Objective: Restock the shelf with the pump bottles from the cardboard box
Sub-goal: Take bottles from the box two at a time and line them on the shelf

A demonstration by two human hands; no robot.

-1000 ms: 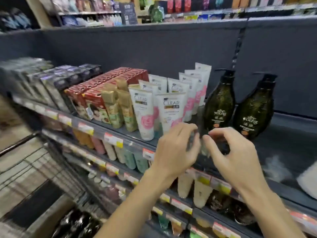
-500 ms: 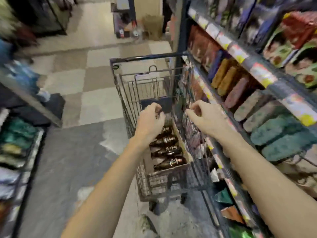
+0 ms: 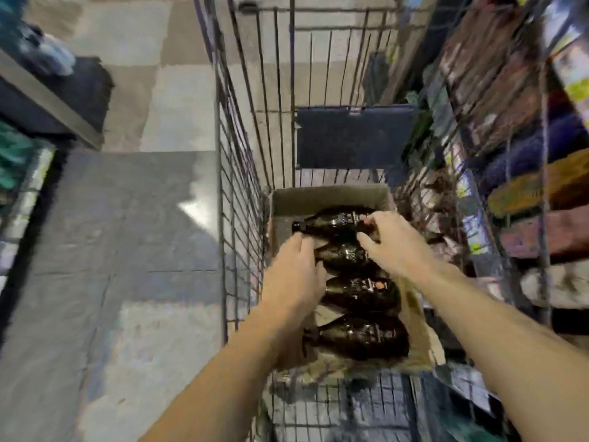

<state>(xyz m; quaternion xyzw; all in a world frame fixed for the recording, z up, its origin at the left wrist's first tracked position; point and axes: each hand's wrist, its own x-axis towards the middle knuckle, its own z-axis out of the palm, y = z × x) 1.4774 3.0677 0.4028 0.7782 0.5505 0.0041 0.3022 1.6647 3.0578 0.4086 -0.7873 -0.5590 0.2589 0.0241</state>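
Now your right hand (image 3: pixel 395 242) has its fingers around the top pump bottle (image 3: pixel 338 223), at 12 o'clock in the cardboard box (image 3: pixel 417 327). Your left hand (image 3: pixel 291 279) fingers curl on its neck end. It looks heavy and slick, so hold the fat middle.

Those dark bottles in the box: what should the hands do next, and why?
Probably close both hands around the farthest bottle and lift it out. The right hand already rests on its body and the left hand is near its neck, but the grip does not look complete. It lies on its side in the cardboard box in the cart.
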